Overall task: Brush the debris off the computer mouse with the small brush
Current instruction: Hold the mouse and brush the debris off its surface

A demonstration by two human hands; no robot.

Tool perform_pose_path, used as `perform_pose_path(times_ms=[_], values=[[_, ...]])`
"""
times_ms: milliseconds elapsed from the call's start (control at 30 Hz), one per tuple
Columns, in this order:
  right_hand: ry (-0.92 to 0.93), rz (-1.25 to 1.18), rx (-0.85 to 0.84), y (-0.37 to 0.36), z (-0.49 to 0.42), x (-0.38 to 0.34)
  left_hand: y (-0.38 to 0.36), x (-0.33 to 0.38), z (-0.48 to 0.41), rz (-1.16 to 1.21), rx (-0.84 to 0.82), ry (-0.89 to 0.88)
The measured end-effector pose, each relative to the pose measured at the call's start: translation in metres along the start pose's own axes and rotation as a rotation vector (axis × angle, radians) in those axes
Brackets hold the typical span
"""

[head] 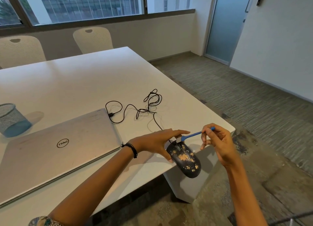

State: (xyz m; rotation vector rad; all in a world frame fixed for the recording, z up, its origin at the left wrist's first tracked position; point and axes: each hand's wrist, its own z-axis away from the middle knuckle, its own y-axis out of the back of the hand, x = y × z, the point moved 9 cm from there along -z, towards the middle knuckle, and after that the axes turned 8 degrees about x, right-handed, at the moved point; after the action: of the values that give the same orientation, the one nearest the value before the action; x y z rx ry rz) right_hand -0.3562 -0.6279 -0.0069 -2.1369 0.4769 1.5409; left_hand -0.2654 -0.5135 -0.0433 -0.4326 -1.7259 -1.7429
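A black computer mouse (185, 158) speckled with tan debris is held over the table's near right corner, its rear end tilted down past the table edge. My left hand (157, 142) grips it from the left, thumb under one side and fingers stretched over its front. Pinched in the fingertips of my right hand (217, 143) is a small blue brush (194, 134). The brush head touches the front of the mouse near the wheel. The mouse's black cable (145, 109) trails in loops across the table.
A shut silver laptop (54, 149) lies on the white table (76, 83) to the left. A blue mesh pen cup (12, 120) stands at the far left. Two pale chairs (93, 39) sit behind the table. Carpeted floor lies to the right.
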Motion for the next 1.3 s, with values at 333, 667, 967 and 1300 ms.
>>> perform_pose_path(times_ms=[333, 667, 967, 1300], values=[[-0.018, 0.118, 0.007, 0.003, 0.021, 0.004, -0.006, 0.014, 0.001, -0.063, 0.024, -0.091], [-0.030, 0.197, 0.004, 0.015, 0.040, -0.007, -0.010, 0.021, 0.000, -0.072, 0.004, -0.145], [0.004, 0.222, 0.018, 0.023, 0.048, -0.018, -0.011, 0.026, 0.001, -0.103, 0.008, -0.173], [0.003, 0.160, 0.120, 0.013, 0.042, -0.014, -0.015, 0.020, 0.001, -0.147, -0.002, -0.131]])
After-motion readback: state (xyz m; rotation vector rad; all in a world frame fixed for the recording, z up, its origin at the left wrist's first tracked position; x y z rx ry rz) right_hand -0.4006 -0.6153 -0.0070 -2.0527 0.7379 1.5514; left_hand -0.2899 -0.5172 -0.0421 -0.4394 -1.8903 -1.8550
